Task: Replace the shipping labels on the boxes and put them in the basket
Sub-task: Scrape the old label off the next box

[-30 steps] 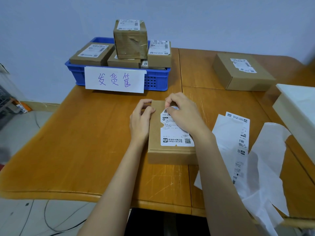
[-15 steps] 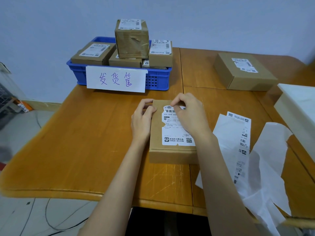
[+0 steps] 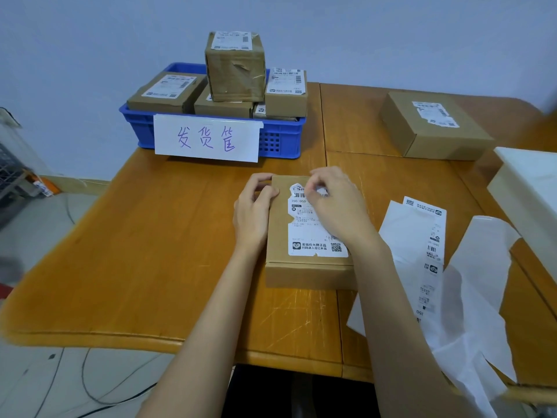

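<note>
Over 1 s the right hand point(image 3: 334, 203) has crept along the label point(image 3: 313, 227), still pinching its far edge, while the left hand point(image 3: 253, 212) grips the box point(image 3: 307, 273): removal barely begun.

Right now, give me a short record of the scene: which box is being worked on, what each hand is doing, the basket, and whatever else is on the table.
box in work: flat cardboard box, in front of the person
its label: torn white label, stuck on top
left hand: grips the box's far left corner
right hand: picks at the label's top edge
basket: blue, far left, holds labelled boxes
waiting: another box, far right
loose: label backing paper, right of the box
</note>
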The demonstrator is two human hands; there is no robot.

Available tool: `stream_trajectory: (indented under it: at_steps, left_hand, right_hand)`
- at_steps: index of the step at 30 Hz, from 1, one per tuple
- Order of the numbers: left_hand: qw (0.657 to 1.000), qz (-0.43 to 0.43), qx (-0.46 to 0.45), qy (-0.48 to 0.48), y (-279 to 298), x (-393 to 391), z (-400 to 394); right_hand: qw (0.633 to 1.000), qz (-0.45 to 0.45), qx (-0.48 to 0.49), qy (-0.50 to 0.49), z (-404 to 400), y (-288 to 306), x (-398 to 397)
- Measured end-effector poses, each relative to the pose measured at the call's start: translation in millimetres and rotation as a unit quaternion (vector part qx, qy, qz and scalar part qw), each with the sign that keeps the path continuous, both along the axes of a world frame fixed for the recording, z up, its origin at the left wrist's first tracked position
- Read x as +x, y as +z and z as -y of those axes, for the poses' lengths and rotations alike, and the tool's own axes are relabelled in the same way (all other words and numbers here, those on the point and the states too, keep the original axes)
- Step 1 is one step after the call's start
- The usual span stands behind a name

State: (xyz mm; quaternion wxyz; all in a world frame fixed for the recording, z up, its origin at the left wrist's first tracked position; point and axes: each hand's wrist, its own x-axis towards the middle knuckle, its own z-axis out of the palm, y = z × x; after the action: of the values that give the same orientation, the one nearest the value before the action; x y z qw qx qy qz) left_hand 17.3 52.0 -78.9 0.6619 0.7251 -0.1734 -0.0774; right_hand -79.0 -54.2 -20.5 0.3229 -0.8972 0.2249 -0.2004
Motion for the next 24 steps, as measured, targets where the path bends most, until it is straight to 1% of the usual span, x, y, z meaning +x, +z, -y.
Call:
stream_trajectory:
  at_steps: [2, 3, 6, 11, 15, 24]
  left_hand:
    - [1.0, -0.004, -0.001, 0.0, -0.3, -0.3, 0.0]
    - [1.0, -0.004, -0.001, 0.0, -0.1, -0.8, -0.1]
    - [1.0, -0.001, 0.002, 0.0, 0.0, -1.6, -0.5]
    - [1.0, -0.005, 0.001, -0.002, -0.8, -1.5, 0.0]
    - [1.0, -0.002, -0.005, -0.004, -1.0, -1.4, -0.2]
    - [1.0, 0.003, -0.011, -0.001, -2.7, -0.3, 0.8]
  right_hand:
    - [0.999, 0.034, 0.032, -0.016, -2.1, 0.7, -0.6]
    - [0.999, 0.033, 0.025, -0.02, -3.0, 0.8, -0.1]
    - [0.999, -0.003, -0.039, -0.028, -3.6, -1.2, 3.8]
    - [0.996, -0.014, -0.09, -0.025, -1.1, -4.5, 7.1]
    - [0.995, -0.016, -0.094, -0.008, -0.1, -5.8, 6.5]
    - [0.995, -0.032, -0.098, -0.006, -1.0, -5.0, 5.2]
